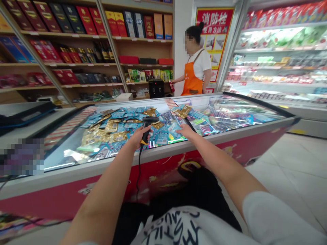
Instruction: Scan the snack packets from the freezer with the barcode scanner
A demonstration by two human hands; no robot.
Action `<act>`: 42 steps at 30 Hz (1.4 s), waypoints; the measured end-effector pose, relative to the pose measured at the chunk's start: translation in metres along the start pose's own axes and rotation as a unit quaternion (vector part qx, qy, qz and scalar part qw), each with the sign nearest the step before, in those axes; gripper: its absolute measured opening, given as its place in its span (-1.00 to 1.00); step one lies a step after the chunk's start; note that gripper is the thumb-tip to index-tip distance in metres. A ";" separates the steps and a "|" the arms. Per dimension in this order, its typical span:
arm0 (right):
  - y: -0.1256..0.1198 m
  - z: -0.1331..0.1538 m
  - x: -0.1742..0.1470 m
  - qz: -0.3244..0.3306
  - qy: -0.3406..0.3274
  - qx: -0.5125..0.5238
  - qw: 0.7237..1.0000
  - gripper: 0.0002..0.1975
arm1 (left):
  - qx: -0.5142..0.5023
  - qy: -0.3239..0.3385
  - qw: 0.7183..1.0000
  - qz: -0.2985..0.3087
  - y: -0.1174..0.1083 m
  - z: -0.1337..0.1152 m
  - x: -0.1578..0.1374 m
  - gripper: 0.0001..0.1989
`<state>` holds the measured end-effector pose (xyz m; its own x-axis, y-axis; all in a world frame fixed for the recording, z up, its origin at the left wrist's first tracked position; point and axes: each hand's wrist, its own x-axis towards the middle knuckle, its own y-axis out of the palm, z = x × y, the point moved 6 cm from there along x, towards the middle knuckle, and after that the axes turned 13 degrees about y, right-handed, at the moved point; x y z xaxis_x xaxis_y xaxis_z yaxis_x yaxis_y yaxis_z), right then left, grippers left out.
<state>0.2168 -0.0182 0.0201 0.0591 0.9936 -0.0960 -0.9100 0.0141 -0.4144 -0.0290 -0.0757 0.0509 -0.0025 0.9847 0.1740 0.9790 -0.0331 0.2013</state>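
Note:
My left hand (138, 137) is wrapped round the grip of a black and yellow handheld barcode scanner (146, 131), its cable hanging down in front of the freezer. To the right, my right hand (185, 131) pinches the edge of a pale blue packet (174, 129). Both hands are over the freezer's glass top. Many gold packets (111, 126) and blue packets (130, 112) lie spread about on the left half, beyond and beside the scanner.
The chest freezer (163, 153) with its red front runs across before me. A person in an orange apron (192, 79) stands behind it, holding a small red item. Shelves of boxes (84, 20) line the back wall. A lit refrigerated display (278, 61) is at right.

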 end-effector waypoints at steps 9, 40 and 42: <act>-0.022 -0.014 -0.021 -0.062 0.058 0.115 0.990 -0.79 | 0.045 -0.011 0.999 -0.010 0.044 0.014 -0.038 -0.69; -0.036 -0.018 -0.036 -0.114 -0.034 -0.244 0.962 -0.71 | 0.112 -0.026 0.993 0.020 0.071 0.045 -0.042 -0.68; -0.036 -0.017 -0.036 -0.114 -0.034 -0.251 0.961 -0.71 | 0.107 -0.027 0.994 0.018 0.072 0.043 -0.043 -0.69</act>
<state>0.2548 -0.0568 0.0230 0.1900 0.9766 0.1009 -0.5636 0.1926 -0.8033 0.0505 -0.1129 0.0163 0.0385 0.9916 0.1238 0.9992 -0.0371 -0.0141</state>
